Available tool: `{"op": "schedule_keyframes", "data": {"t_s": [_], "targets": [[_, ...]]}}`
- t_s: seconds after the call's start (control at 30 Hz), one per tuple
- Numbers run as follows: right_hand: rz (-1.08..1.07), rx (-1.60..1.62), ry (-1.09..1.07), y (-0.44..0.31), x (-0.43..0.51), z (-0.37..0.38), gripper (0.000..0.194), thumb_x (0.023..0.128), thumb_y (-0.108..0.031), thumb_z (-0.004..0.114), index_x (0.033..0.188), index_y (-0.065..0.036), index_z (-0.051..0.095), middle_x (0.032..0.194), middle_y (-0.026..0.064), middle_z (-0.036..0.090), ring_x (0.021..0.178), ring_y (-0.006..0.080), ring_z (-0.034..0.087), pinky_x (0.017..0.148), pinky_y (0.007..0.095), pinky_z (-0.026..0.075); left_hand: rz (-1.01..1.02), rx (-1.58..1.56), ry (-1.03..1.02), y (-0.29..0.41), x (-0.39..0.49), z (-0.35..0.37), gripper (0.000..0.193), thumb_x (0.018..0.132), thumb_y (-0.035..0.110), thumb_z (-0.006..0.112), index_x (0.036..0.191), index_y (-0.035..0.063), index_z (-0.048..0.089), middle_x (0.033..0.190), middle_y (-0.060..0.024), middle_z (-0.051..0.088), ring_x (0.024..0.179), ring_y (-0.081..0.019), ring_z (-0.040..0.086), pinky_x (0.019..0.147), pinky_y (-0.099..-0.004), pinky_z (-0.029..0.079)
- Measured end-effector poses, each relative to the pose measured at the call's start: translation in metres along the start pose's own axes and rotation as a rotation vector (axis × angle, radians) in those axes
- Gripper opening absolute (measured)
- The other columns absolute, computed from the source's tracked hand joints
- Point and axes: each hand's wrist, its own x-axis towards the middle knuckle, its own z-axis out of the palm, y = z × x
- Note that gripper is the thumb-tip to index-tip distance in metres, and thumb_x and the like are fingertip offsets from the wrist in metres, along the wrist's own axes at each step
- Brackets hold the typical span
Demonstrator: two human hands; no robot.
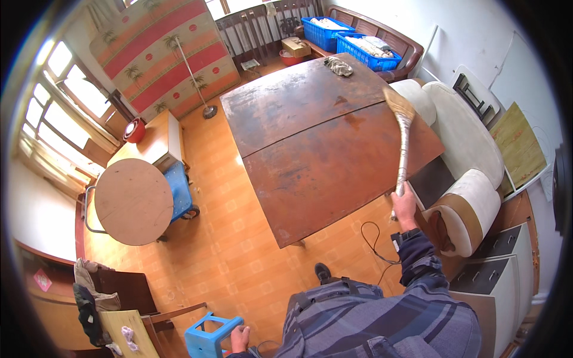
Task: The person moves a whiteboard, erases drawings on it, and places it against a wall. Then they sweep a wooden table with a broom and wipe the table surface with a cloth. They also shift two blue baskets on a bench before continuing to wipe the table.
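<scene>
My right hand grips the lower end of a short straw hand broom, its handle wrapped in shiny pale material. The broom's fanned bristles point away from me over the right side of a worn brown wooden table. Whether they touch the tabletop is unclear. A seam runs across the table, and dark scuffs and stains mark its surface. On its far edge lies a crumpled cloth. Low in the view, my left hand has curled fingers beside a blue plastic stool; contact with the stool cannot be made out.
Right of the table stand a pale sofa and drawer cabinets. A cable loops on the floor. At left, a round board rests over a blue trolley. Blue crates sit on a wooden bench behind.
</scene>
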Motion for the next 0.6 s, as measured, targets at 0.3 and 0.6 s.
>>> {"op": "schedule_keyframes", "data": {"t_s": [0.3,0.6], "targets": [[-0.126,-0.052,-0.214,-0.097,-0.131,0.106,0.075,0.085,-0.024,0.073,0.151,-0.005,0.044,0.101,0.0269,0.071,0.089,0.0431,0.069,0.078,0.0503,0.054,0.003,-0.068,-0.139,0.006,0.084,-0.01,0.038,0.087,0.028,0.072,0.1,-0.0079,0.072,0.09,-0.0221,0.075,0.086,-0.0297,0.073,0.079,-0.0391,0.056],[-0.215,0.026,-0.444,-0.219,-0.252,0.162,0.073,0.086,-0.02,0.07,0.15,0.002,0.042,0.127,0.0289,0.063,0.113,0.042,0.064,0.095,0.0435,0.052,0.038,0.029,-0.239,-0.044,0.209,-0.116,0.038,0.088,0.029,0.071,0.102,-0.0064,0.074,0.094,-0.0235,0.075,0.09,-0.0327,0.074,0.081,-0.0407,0.057]]}}
